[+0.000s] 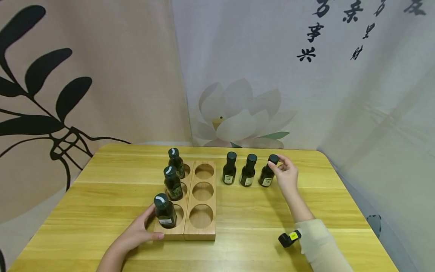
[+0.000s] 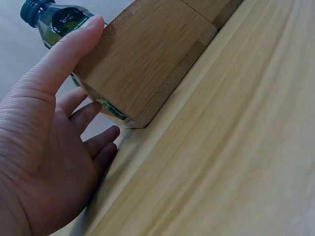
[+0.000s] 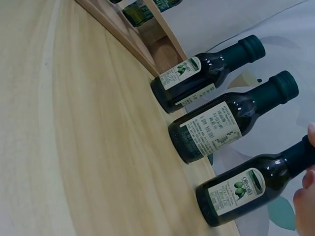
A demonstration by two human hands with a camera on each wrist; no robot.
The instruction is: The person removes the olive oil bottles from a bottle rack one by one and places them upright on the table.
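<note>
At the right end of a row of three slim dark-green bottles, my right hand (image 1: 287, 175) pinches the olive oil bottle (image 1: 266, 175) at its cap and neck. In the right wrist view this olive oil bottle (image 3: 236, 191) stands with its base at the table and its label showing olives. My left hand (image 1: 136, 232) holds the front left corner of the wooden rack (image 1: 200, 237), thumb (image 2: 91, 29) at the front face and fingers along the left side. Three squatter dark bottles stand in the rack's left column, the nearest bottle (image 1: 165, 211) right beside that hand.
Two more slim bottles, a middle bottle (image 1: 248, 172) and a left bottle (image 1: 229, 169), stand between the rack and my right hand. Round wells (image 1: 201, 216) in the rack's right column show bare wood. A printed cloth (image 1: 244, 56) hangs behind the table (image 1: 251, 238).
</note>
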